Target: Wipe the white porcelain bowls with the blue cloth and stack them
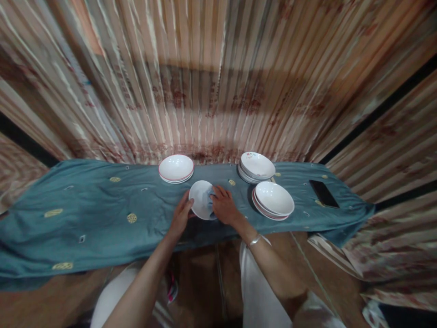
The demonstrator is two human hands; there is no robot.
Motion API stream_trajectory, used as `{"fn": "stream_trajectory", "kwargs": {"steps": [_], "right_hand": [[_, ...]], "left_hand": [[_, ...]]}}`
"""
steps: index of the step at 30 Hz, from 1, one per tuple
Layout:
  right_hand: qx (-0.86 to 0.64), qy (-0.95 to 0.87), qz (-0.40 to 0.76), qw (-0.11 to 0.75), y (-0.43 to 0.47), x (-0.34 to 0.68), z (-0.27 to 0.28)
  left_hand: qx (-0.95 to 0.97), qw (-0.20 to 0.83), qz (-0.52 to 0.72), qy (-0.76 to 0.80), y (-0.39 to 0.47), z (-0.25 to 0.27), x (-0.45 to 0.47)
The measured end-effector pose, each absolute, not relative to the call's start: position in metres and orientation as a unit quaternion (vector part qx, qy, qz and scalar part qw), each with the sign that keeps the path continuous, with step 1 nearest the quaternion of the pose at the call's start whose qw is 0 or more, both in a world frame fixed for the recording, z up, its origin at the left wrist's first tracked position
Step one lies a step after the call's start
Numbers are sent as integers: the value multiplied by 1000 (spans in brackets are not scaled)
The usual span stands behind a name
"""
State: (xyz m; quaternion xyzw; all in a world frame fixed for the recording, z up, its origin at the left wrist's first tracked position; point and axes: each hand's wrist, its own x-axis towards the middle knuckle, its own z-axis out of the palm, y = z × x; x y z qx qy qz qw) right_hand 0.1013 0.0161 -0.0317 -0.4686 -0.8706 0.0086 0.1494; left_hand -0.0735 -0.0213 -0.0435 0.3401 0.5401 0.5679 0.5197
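A round, shallow, white dish (200,200)

"What covers the surface (150,237)?"

"A teal cloth (102,205), wrinkled, with yellow pineapple prints and small pale squares."

"And on it?"

"Left of the middle, near the far edge, a red-rimmed stack of dishes (176,168). Right of the middle, a stack (245,176) topped by a flower-patterned dish (258,165), and just in front of it another stack (260,211), its top dish (275,199) off-centre."

"Farther right?"

"A black phone (323,193), lying flat."
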Motion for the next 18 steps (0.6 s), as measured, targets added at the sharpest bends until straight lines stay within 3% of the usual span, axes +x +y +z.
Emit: {"fn": "stream_trajectory", "kwargs": {"steps": [3,6,12,18], "right_hand": [[-458,-885,10,90,10,107,-37],[-418,-899,83,99,2,110,-40],[-366,-840,277,289,-7,82,-38],[-428,-774,246,397,13,44,-34]], "left_hand": [[369,501,554,553,-20,-46,-74],[402,486,548,549,-16,-50,-74],[468,410,555,552,-9,-55,-79],[451,421,543,570,-10,-52,-79]]}}
